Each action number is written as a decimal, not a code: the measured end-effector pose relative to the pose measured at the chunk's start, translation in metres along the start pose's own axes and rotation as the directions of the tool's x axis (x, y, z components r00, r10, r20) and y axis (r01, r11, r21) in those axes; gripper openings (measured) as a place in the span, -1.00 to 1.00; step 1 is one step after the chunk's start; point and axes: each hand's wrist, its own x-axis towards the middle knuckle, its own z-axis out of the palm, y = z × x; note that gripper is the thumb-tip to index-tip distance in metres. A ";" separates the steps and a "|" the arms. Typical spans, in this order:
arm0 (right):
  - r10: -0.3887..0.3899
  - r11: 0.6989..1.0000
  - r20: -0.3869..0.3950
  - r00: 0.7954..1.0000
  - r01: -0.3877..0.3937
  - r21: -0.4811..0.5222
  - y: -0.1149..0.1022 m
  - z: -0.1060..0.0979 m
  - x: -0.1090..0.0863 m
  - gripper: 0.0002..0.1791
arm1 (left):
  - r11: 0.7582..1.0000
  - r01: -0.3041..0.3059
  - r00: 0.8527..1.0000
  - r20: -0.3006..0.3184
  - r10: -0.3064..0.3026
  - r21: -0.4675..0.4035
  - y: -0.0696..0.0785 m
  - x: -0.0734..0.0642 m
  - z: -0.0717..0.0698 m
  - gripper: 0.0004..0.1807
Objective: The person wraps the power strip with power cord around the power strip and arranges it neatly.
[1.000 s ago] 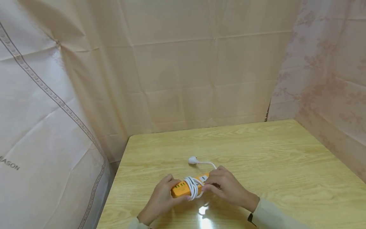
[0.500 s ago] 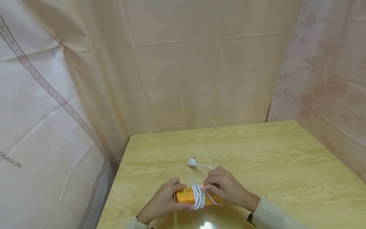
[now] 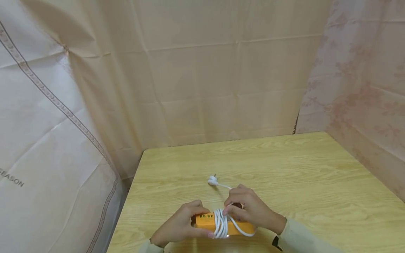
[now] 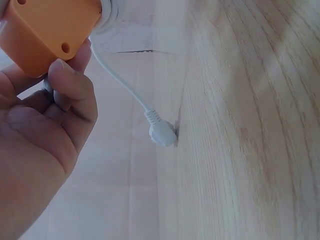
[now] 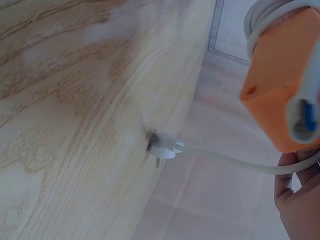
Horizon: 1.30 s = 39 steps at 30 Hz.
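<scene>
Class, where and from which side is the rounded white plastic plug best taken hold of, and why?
Take the white plastic plug by its rounded body, probably best from the left, near side: the slim white cord leaves toward the right and the thin grey prongs face the far side, leaving that approach free.

The person is wearing plain, pale greenish-cream sleeves: the right sleeve (image 3: 305, 237) is entering at the lower right of the head view, a small black piece (image 3: 276, 243) showing at its cuff; the left sleeve (image 3: 150, 247) is peeking in at the bottom edge.
</scene>
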 end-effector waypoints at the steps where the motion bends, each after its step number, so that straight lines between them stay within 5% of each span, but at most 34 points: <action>1: 0.002 1.000 0.000 1.000 -0.002 0.012 0.000 0.000 0.000 -0.91 | 1.000 -0.005 1.000 0.004 0.005 -0.006 0.000 0.000 0.000 -0.60; 13: 0.044 0.992 0.006 0.999 -0.045 0.122 -0.003 0.001 0.005 -0.92 | 0.980 -0.046 0.996 0.063 0.059 -0.192 -0.001 0.000 -0.002 -0.67; 21: 0.037 0.978 0.031 0.999 -0.043 0.205 -0.002 0.000 0.007 -0.92 | 0.953 0.000 0.994 0.102 0.033 -0.303 -0.004 -0.001 -0.001 -0.66; 29: 0.028 0.950 0.089 0.996 -0.054 0.307 0.002 0.000 0.009 -0.78 | 0.881 -0.084 0.983 0.106 0.149 -0.466 -0.007 0.000 0.003 -0.62; 34: 0.014 0.950 0.075 0.997 -0.037 0.310 0.005 0.000 0.010 -0.86 | 0.858 -0.081 0.983 0.103 0.154 -0.508 -0.008 0.000 0.005 -0.61; 39: -0.026 0.955 0.030 0.999 0.016 0.298 0.009 0.001 0.012 -0.83 | 0.810 -0.081 0.983 0.090 0.163 -0.580 -0.005 0.001 0.007 -0.61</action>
